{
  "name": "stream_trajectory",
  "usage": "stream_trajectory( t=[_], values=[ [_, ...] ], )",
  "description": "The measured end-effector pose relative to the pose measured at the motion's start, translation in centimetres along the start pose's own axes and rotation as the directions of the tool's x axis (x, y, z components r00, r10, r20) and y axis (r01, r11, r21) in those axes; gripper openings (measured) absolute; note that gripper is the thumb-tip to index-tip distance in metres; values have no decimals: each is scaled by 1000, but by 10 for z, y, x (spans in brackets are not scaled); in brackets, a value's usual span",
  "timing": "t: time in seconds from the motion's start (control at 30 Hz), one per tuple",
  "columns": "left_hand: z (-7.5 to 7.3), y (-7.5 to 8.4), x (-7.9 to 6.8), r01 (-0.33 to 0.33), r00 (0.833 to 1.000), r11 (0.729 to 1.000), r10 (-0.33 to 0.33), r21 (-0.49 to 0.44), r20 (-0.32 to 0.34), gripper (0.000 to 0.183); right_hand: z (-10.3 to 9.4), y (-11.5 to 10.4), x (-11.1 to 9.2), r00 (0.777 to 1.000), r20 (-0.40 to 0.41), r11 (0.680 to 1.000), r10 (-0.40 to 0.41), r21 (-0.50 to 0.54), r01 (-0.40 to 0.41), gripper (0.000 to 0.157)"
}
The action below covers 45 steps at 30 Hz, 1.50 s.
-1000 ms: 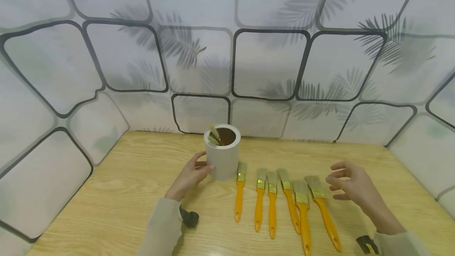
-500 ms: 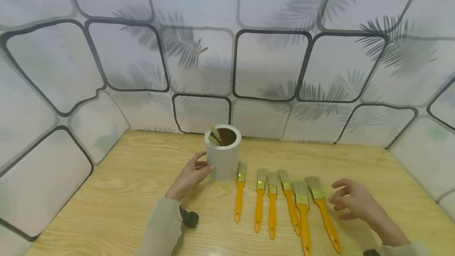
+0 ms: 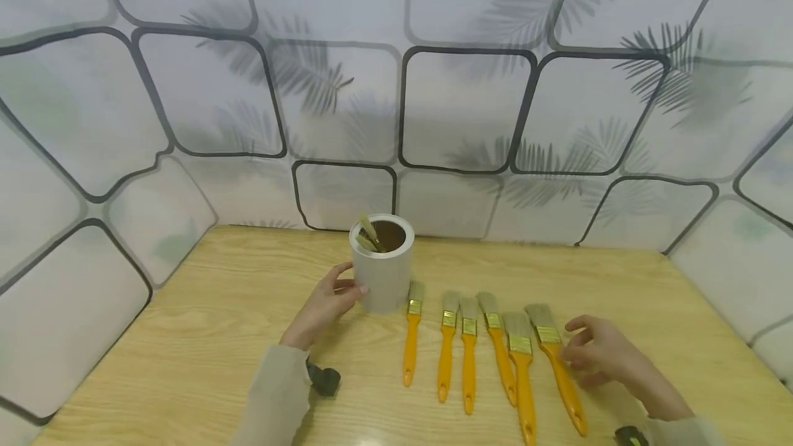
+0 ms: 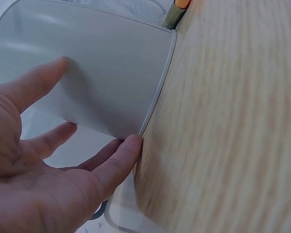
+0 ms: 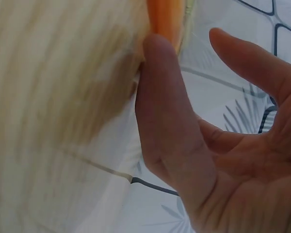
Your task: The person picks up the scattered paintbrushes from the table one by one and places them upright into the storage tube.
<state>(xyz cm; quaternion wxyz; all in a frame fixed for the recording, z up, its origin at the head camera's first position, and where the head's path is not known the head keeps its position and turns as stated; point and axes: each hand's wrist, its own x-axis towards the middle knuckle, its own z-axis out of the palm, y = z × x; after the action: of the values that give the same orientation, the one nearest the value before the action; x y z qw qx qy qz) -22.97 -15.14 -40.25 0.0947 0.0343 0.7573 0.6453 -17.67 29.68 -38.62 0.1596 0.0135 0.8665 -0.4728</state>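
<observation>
My left hand (image 3: 323,307) rests against the left side of a pale grey, open-topped can (image 3: 385,281). In the left wrist view the thumb touches the can wall (image 4: 102,39), and the fingers reach round its lower edge, spread and only slightly bent. Two brush bristle heads (image 3: 369,232) poke up inside the can, their handles hidden. My right hand (image 3: 604,353) hovers beside the rightmost paintbrush (image 3: 565,387), thumb and fingers apart. In the right wrist view one fingertip overlaps that brush's orange handle (image 5: 165,19).
Several more orange-handled paintbrushes lie side by side on the wooden table (image 3: 204,336), among them a narrow one (image 3: 411,349) close to the can and a wide one (image 3: 523,391) left of the rightmost brush. A patterned wall covering (image 3: 458,109) encloses the back and sides.
My right hand has come lower and closer to the rightmost brush's handle. The left hand stays at the can; the can and the brushes have not moved on the table.
</observation>
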Motion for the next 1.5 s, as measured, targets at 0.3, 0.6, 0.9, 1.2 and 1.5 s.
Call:
stream_trajectory(
  t=[0.3, 0.6, 0.9, 1.2, 1.5],
  values=[
    [1, 0, 2, 8, 1000, 1000, -8, 0, -5, 71, 8, 1, 4, 997, -41, 966, -63, -255, 51, 62],
    [0, 0, 0, 3, 1000, 1000, -3, -12, 3, 72, 17, -6, 5, 995, -62, 961, -78, -269, 59, 61],
    [0, 0, 0, 6, 1000, 1000, -6, -5, 2, 72, 17, -7, 4, 996, -64, 979, -70, -196, 56, 70],
    [-1, 0, 0, -3, 1000, 1000, 3, -10, 5, 72, 18, -8, 3, 998, -39, 993, -58, -108, 53, 69],
    [-1, -1, 1, -4, 1000, 1000, 5, -7, 8, 72, 14, -3, 5, 999, 2, 998, -53, -23, 53, 71]
  ],
)
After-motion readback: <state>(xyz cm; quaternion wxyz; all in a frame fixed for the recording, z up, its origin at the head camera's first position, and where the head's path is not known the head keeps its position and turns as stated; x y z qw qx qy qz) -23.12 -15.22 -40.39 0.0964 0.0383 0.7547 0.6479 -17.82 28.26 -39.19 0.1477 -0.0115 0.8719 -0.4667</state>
